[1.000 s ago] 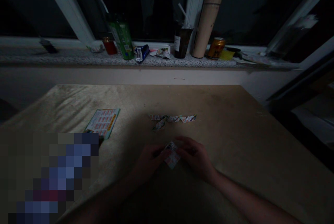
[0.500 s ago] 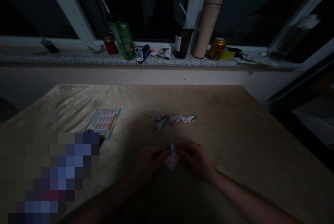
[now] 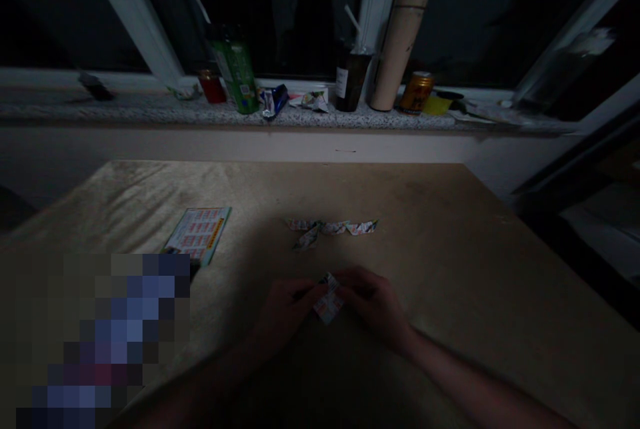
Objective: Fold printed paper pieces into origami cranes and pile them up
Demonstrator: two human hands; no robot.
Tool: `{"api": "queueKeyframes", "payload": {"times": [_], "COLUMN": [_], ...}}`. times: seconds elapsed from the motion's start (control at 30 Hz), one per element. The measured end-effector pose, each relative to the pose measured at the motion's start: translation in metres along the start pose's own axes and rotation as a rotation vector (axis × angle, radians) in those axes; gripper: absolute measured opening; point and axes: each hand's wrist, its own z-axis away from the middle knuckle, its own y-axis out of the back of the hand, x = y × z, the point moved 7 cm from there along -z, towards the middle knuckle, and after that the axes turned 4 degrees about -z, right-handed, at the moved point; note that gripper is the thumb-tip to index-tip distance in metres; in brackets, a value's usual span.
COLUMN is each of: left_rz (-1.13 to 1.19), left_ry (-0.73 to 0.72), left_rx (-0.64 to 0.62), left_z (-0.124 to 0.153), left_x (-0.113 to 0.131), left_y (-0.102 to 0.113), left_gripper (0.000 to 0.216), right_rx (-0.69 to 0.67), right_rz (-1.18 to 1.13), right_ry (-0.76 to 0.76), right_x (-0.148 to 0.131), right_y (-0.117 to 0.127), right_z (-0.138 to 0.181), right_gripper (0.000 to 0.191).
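Under dim light, the tan tabletop (image 3: 430, 202) runs back to a pale wall (image 3: 250, 146). My left hand (image 3: 285, 312) and right hand (image 3: 377, 306) both pinch a folded paper (image 3: 329, 311) between them: small, printed, diamond-shaped, corner toward me. Folded strips (image 3: 333, 228) lie just beyond; the right table edge (image 3: 545, 246) stands well apart.

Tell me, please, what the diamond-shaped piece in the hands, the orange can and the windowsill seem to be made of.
Diamond-shaped piece: probably matt paper, judging by its straight edges and printed surface.
Orange can: likely metal with some sheen, from its cylindrical body and pale rim.
Windowsill: seemingly granite or a stone-like composite, given its dark-and-light speckles; dim light hides the polish.
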Motion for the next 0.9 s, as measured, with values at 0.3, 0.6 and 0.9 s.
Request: {"api": "queueKeyframes", "payload": {"times": [0.3,0.6,0.9], "left_rz": [0.007,0.003,0.014], "left_ry": [-0.039,-0.085,-0.099], "left_rx": [-0.023,-0.044,-0.119], "left_z": [-0.001,0.002,0.001], "left_x": [0.005,0.009,0.006], "left_y": [0.0,-0.004,-0.008], "left_gripper": [0.034,0.035,0.034], "right_rx": [-0.196,-0.13,-0.219], "right_rz": [0.098,-0.088,-0.074], "right_ry": [0.018,-0.068,-0.038], "right_x": [-0.003,0.004,0.003], "right_y": [-0.012,-0.003,-0.008], "right_z": [0.0,-0.003,-0.002], "right_gripper": [0.029,0.036,0.033]}}
